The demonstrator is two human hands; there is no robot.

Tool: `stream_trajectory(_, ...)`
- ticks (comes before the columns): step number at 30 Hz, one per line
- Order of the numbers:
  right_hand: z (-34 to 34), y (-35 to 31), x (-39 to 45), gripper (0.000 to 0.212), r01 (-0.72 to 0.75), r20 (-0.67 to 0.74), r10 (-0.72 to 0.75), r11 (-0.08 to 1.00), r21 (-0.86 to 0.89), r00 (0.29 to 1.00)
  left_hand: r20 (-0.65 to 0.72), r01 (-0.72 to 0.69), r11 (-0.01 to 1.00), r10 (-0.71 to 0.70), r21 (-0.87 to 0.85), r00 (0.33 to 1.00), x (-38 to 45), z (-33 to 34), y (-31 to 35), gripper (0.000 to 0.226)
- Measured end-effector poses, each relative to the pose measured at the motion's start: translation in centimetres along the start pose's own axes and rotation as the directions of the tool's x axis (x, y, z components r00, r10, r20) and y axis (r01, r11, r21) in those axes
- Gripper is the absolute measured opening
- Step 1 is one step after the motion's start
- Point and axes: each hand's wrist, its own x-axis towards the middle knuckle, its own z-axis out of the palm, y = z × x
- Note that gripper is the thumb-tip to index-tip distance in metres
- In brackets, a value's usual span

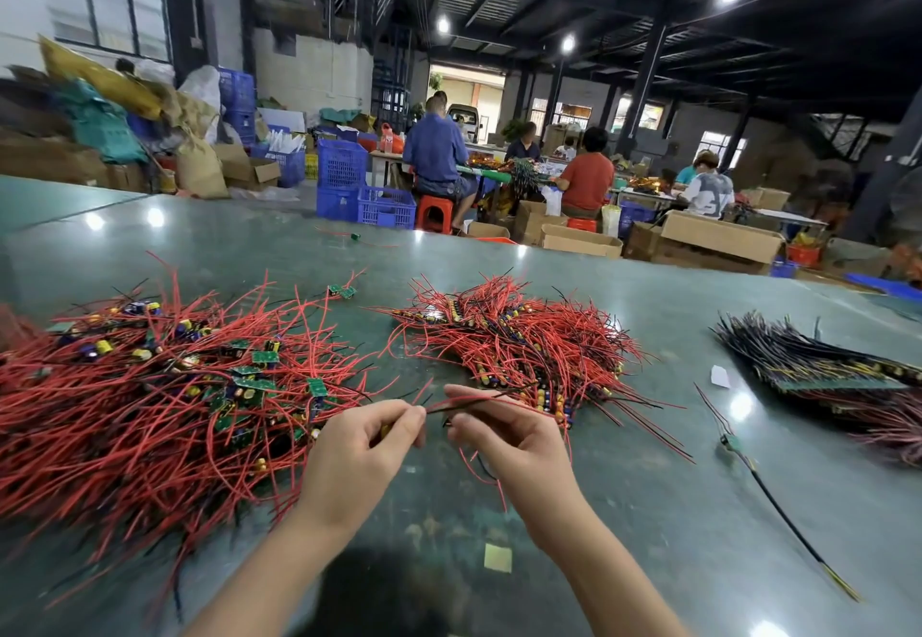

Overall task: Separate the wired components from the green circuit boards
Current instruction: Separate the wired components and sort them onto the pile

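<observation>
Two-handed grip amid wire heaps

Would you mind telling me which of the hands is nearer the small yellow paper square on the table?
Right. The right hand is above the yellow paper square; the left hand is farther left.

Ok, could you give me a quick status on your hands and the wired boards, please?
Left hand and right hand both pinching one red wired piece over the table. Board pile left, wire pile ahead. Nothing blocking.
</observation>
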Motion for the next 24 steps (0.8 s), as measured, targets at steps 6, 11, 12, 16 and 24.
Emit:
stream_trajectory(6,-0.3,0.2,0.3,0.025,-0.091,-0.086,0.11,0.975,0.201,0.99,0.057,-0.088,0.968,0.076,0.235,0.995,-0.3,-0.1,0.0,0.044)
stream_trajectory(11,-1.3,0.0,0.5,0.028,-0.241,0.11,0.218,0.92,0.309,0.97,0.124,-0.145,0.965,0.12,0.217,0.985,-0.2,-0.9,0.3,0.04)
stream_trajectory(12,-1.4,0.0,0.6,0.028,-0.221,0.082,0.206,0.937,0.269,0.975,0.122,-0.15,0.961,0.125,0.231,0.985,-0.1,-1.0,0.2,0.039)
stream_trajectory(16,-2.3,0.0,0.9,0.028,-0.174,0.02,0.173,0.97,0.169,0.985,0.081,-0.125,0.955,0.107,0.269,0.991,0.1,-1.7,0.1,0.038)
stream_trajectory(24,-3.0,-0.1,1.3,0.024,-0.186,-0.06,0.202,0.96,0.207,0.977,0.084,-0.137,0.944,0.117,0.301,0.99,0.4,-2.2,-0.4,0.04)
